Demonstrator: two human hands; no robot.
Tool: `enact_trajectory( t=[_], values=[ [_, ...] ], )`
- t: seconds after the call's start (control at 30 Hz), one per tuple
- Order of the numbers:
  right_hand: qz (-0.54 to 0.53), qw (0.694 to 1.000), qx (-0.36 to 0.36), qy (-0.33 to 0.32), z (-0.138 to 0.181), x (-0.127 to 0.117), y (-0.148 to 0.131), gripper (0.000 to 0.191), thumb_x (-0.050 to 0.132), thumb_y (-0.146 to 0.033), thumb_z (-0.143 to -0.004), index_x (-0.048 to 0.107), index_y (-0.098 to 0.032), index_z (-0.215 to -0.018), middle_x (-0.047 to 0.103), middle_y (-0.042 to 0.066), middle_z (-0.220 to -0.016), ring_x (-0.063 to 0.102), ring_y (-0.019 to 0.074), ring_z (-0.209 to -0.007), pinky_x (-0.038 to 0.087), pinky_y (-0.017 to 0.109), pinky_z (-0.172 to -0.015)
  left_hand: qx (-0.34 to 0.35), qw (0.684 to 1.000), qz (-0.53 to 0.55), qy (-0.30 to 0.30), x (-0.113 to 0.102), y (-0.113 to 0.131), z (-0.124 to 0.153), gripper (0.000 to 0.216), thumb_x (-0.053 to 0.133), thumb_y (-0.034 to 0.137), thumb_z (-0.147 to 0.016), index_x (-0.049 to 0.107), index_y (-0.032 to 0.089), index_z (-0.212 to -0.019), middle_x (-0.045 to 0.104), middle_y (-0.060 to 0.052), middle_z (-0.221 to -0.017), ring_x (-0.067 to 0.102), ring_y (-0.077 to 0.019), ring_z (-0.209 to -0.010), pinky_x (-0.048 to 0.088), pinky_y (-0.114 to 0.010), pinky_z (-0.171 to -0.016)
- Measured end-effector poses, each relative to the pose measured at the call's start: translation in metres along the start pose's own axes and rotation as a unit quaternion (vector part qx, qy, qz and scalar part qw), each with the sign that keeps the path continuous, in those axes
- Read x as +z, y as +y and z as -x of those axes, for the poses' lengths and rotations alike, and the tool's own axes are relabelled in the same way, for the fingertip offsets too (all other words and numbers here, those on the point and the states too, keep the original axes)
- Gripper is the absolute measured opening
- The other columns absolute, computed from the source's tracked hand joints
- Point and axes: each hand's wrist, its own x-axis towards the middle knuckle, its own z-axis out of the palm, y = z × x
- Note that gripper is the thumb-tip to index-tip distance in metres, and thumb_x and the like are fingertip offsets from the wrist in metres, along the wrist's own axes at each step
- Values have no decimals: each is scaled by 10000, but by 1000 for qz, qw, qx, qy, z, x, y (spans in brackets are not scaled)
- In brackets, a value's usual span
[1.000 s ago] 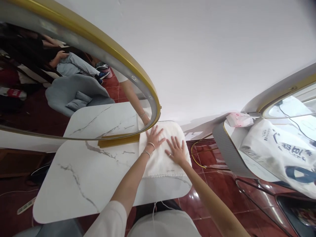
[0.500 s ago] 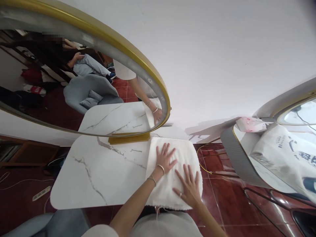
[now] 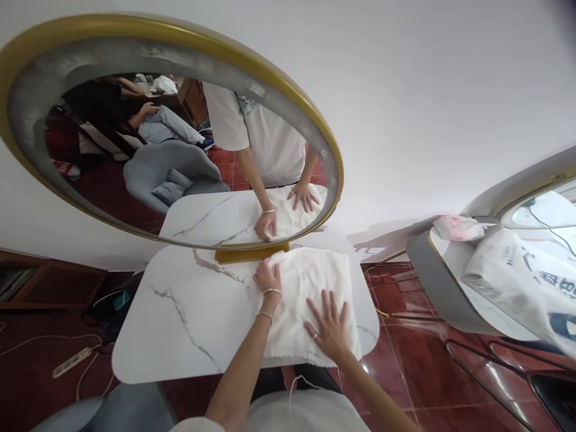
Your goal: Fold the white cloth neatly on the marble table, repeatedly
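A white towel point(image 3: 312, 273) with a scalloped edge lies wrinkled on the right half of the marble-patterned table point(image 3: 171, 348). Closed at the towel's far left corner is my left hand point(image 3: 267, 277), its fingers curled onto the cloth and a bracelet at the wrist. My right hand point(image 3: 330, 327) rests flat on the near right part of the towel, fingers spread, with a ring on one of them. Both hands also appear in the oval mirror point(image 3: 288, 150) at the back of the table.
The mirror's gold base point(image 3: 249, 253) stands just beyond my left hand. At right, a second table point(image 3: 434, 270) holds a tissue pack point(image 3: 459, 228) and a white printed bag point(image 3: 517, 276). A power strip point(image 3: 72, 362) lies on the red floor. The mirror reflects a seated person and a grey chair.
My left hand has slid from flat on the towel to its far left corner and closed there. The towel has shifted left and wrinkled. My right hand stays spread on it.
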Motion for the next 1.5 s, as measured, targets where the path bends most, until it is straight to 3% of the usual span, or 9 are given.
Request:
enact_trajectory(
  t=[0.2, 0.47, 0.67, 0.77, 1.0, 1.1, 1.23, 1.37, 1.5],
  values=[
    [-16, 998, -48, -24, -8, 2, -26, 623, 426, -489, -927, 154, -401, -1480, 30, 92, -1580, 65, 380, -1432, 78, 679, -1066, 57, 998, 17, -17, -17, -29, -13, 340, 302, 105, -893, 634, 177, -899, 613, -129, -1012, 565, -245, -981, 436, -422, -878],
    [-108, 969, -173, -138, -25, 4, -106, 877, 495, -702, -783, 212, -274, -1495, -4, 156, -1569, -54, 476, -1399, -41, 775, -995, 230, 964, 26, -129, -38, -64, -18, 358, 383, 254, -922, 591, 218, -1211, 596, -87, -1229, 511, -233, -1168, 393, -400, -1035],
    [-178, 936, -240, -187, -38, -16, -166, 874, 387, -697, -844, 121, -201, -1513, -38, 165, -1563, -66, 438, -1411, 3, 763, -1034, 192, 979, -37, -53, -78, -142, -26, 478, 311, 337, -953, 437, 120, -1360, 414, -184, -1419, 328, -308, -1355, 327, -508, -1080],
    [-192, 935, -236, -181, -40, -14, -180, 739, 324, -597, -917, 99, -224, -1515, -50, 143, -1565, -45, 414, -1421, 34, 754, -1042, 150, 988, -29, -4, -90, -156, -30, 439, 366, 386, -947, 500, 147, -1290, 470, -174, -1342, 392, -297, -1295, 361, -498, -1050],
    [-106, 977, -159, -91, -3, 9, -132, 691, 460, -364, -894, 140, -313, -1504, 68, 55, -1577, 50, 366, -1436, 11, 673, -1095, 202, 976, 18, -77, -67, -98, -7, 309, 361, 276, -950, 657, 188, -973, 622, -110, -1030, 568, -223, -1036, 469, -409, -937],
    [-57, 990, -113, -57, 22, 7, -91, 695, 470, -328, -876, 163, -315, -1499, 135, 55, -1569, 82, 348, -1437, 43, 641, -1108, 278, 948, 34, -154, -47, -54, 17, 319, 402, 240, -921, 605, 218, -1166, 601, -85, -1222, 504, -213, -1203, 408, -394, -1045],
    [-14, 999, -32, -24, 37, 4, -63, 644, 427, -376, -900, 180, -342, -1493, 165, 54, -1564, 126, 323, -1436, 95, 612, -1112, 334, 915, 10, -225, -28, -11, 36, 493, 401, 263, -912, 397, 208, -1401, 315, -90, -1519, 213, -266, -1428, 244, -506, -1152],
    [10, 998, 66, -21, 25, 7, -71, 638, 392, -300, -899, 168, -351, -1494, 128, 46, -1573, 107, 317, -1441, 110, 636, -1096, 238, 957, -6, -168, -18, -7, 23, 415, 348, 232, -945, 490, 240, -1336, 310, -95, -1516, 226, -280, -1420, 180, -547, -1156],
    [7, 997, 72, -22, 6, 10, -83, 637, 399, -315, -903, 169, -333, -1497, 95, 56, -1578, 62, 335, -1442, 97, 662, -1084, 88, 995, 26, -46, -18, -29, -3, 318, 387, 233, -940, 674, 249, -1077, 471, -122, -1352, 428, -306, -1260, 340, -550, -1038]
  ],
)
